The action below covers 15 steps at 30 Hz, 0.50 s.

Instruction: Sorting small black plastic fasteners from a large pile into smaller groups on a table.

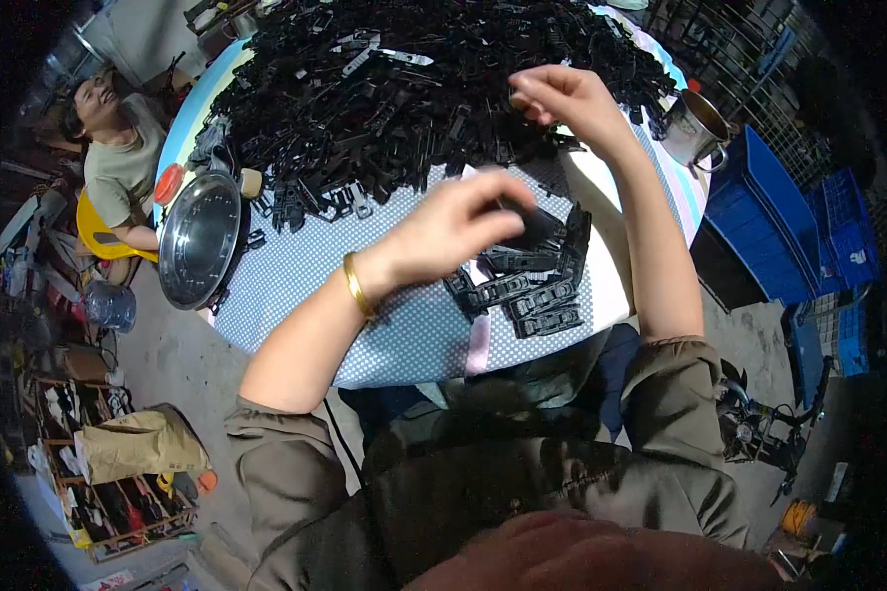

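Observation:
My left hand, with a gold bangle at its wrist, is over the near part of the table. Its thumb and curled fingers close around a blurred black plastic part. Just beneath and beside it, several black plastic parts lie grouped in rough rows on the dotted cloth. Farther off, my right hand is raised at the near right side of a large heap of black plastic parts. Its thumb and fingers are pinched together; anything between them is too small to make out.
A round table with a dotted cloth carries the heap. A steel basin stands at its left edge, near a red lid. A metal pot stands at the right, with blue crates beyond. Another person sits at the left.

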Each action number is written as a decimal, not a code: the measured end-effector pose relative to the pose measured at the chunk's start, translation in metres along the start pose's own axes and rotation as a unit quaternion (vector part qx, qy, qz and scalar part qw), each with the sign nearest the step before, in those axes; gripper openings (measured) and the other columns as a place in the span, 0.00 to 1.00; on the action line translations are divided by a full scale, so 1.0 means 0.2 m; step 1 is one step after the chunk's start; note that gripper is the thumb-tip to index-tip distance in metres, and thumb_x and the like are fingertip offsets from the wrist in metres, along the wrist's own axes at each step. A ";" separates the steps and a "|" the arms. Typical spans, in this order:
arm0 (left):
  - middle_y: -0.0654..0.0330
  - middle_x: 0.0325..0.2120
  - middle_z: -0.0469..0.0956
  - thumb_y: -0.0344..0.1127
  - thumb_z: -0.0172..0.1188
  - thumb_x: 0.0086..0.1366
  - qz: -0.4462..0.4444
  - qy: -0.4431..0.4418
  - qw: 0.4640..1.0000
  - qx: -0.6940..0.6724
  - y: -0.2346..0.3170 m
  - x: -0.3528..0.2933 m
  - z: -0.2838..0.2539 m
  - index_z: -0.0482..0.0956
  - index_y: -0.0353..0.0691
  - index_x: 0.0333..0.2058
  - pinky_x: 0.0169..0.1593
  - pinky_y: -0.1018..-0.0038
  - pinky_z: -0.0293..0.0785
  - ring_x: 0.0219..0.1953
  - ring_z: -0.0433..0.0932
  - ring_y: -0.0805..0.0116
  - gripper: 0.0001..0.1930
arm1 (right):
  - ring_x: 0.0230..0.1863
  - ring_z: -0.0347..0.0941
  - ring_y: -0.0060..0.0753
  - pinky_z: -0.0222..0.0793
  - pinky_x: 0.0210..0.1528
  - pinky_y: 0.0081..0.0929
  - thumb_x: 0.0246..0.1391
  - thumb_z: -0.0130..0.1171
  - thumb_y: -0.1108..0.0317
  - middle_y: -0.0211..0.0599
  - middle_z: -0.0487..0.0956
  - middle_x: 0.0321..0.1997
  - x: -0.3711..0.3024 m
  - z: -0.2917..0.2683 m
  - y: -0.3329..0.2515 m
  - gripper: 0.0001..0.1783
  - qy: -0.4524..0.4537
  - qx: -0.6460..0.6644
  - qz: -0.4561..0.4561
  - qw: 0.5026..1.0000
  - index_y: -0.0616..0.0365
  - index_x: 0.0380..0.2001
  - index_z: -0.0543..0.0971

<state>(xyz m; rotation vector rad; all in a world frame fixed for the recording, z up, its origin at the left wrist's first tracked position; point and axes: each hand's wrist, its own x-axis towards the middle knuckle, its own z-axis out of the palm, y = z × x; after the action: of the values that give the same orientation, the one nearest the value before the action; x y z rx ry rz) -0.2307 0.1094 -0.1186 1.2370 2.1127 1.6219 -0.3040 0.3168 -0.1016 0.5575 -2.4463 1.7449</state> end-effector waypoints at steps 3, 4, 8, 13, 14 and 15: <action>0.56 0.37 0.73 0.32 0.56 0.53 0.008 -0.055 0.995 0.081 0.02 0.00 0.04 0.74 0.37 0.34 0.46 0.70 0.65 0.40 0.71 0.63 0.09 | 0.28 0.75 0.29 0.69 0.31 0.22 0.44 0.57 0.61 0.39 0.78 0.27 0.00 0.00 0.06 0.13 0.065 -0.246 -0.036 0.966 0.58 0.30 0.78; 0.56 0.36 0.73 0.32 0.56 0.53 0.025 -0.030 0.991 0.127 -0.01 0.01 0.02 0.74 0.37 0.34 0.45 0.70 0.65 0.39 0.71 0.62 0.10 | 0.27 0.75 0.31 0.69 0.31 0.24 0.41 0.58 0.62 0.40 0.78 0.25 0.01 0.02 0.07 0.11 0.068 -0.235 -0.076 0.967 0.55 0.28 0.79; 0.54 0.35 0.71 0.32 0.57 0.49 0.093 0.171 0.897 0.397 -0.12 0.04 -0.03 0.72 0.35 0.37 0.44 0.69 0.65 0.40 0.66 0.57 0.14 | 0.27 0.75 0.34 0.70 0.31 0.26 0.41 0.58 0.62 0.39 0.78 0.26 0.02 0.06 0.07 0.11 0.080 -0.270 -0.094 0.955 0.56 0.28 0.79; 0.55 0.32 0.68 0.25 0.51 0.47 0.045 0.139 0.832 0.535 -0.19 0.07 -0.06 0.70 0.32 0.39 0.40 0.70 0.65 0.36 0.65 0.58 0.17 | 0.28 0.74 0.38 0.69 0.32 0.28 0.42 0.57 0.62 0.39 0.77 0.26 0.04 0.10 0.10 0.10 0.176 -0.269 -0.144 0.936 0.56 0.27 0.79; 0.55 0.30 0.67 0.24 0.48 0.46 0.054 0.147 0.819 0.553 -0.19 0.07 -0.04 0.69 0.31 0.40 0.39 0.71 0.65 0.35 0.65 0.60 0.18 | 0.28 0.74 0.38 0.69 0.32 0.28 0.42 0.57 0.62 0.39 0.77 0.26 0.04 0.11 0.11 0.10 0.178 -0.270 -0.143 0.935 0.56 0.27 0.79; 0.55 0.30 0.67 0.24 0.48 0.46 0.057 0.146 0.819 0.552 -0.18 0.07 -0.03 0.69 0.31 0.40 0.39 0.71 0.65 0.35 0.65 0.60 0.18 | 0.29 0.74 0.38 0.69 0.32 0.29 0.42 0.57 0.62 0.39 0.77 0.28 0.04 0.13 0.11 0.11 0.165 -0.269 -0.176 0.932 0.56 0.28 0.79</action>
<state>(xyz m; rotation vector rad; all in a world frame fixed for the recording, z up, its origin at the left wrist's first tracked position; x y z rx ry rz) -0.2612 0.1131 -0.1433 1.3956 3.4102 0.4727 -0.3165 0.2978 -0.1284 0.5380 -2.2601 0.8906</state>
